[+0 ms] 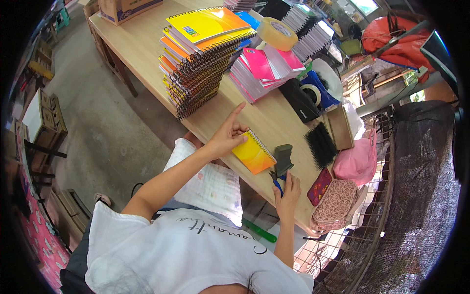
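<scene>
My left hand [228, 137] is at the table's near edge, index finger stretched out and thumb on the upper end of a small yellow-orange spiral notebook [254, 153]. Its other fingers curl by that end, partly hidden. To the right, my right hand [288, 194] has its fingers apart around the end of a blue-handled hand tool [277, 183], whose exact kind I cannot make out. Just beyond its fingertips lies a dark grey notched object [283, 159]. A tall stack of yellow-orange spiral notebooks [208, 59] stands beyond my left hand.
Pink notebooks [267, 68] and a roll of clear tape [277, 33] sit farther back. Along the right stand a black brush-like object [320, 145], a pink pouch [356, 159] and a patterned bag [335, 203], beside a wire grid. A white cloth [208, 183] lies over my lap.
</scene>
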Tool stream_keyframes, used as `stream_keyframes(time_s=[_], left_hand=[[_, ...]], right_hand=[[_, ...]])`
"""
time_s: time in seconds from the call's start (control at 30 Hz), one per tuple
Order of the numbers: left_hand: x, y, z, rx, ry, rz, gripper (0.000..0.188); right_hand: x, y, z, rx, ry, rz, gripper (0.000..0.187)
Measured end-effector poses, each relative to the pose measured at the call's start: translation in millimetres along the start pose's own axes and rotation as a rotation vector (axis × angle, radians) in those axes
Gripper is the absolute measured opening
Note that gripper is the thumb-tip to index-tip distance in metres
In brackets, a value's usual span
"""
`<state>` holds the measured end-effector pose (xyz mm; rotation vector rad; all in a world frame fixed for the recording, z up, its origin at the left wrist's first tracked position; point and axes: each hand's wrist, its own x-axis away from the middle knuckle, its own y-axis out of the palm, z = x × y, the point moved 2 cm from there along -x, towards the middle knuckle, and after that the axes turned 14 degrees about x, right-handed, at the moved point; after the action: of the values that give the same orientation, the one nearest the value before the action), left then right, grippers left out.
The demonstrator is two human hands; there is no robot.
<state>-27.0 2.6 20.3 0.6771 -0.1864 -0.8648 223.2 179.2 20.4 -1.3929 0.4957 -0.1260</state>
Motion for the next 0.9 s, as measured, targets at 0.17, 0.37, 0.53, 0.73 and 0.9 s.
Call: stream_keyframes(time_s=[0.17,0.37,0.53,0.73,0.9], left_hand=[[0,20,6,0.002,-0.001,-0.014,0.101],[-3,21,8,0.02,0.028,-0.075,0.103],[-5,20,9,-0.047,0.025,-0.036,0.105],[-1,42,26,-0.018,-0.019,-0.123,0.108],[-2,35,19,-0.046,0.03,-0.053,0.109]], right_hand=[[12,14,11,-0.035,0.158,0.161,0.05],[-1,-21,41,0.031,0.183,-0.102,0.041],[-15,-78,71,0.179,0.164,-0.135,0.043],[-69,-142,-2,0.072,-0.186,0.29,0.044],[-103,-155,-41,0.16,-0.427,0.385,0.045]])
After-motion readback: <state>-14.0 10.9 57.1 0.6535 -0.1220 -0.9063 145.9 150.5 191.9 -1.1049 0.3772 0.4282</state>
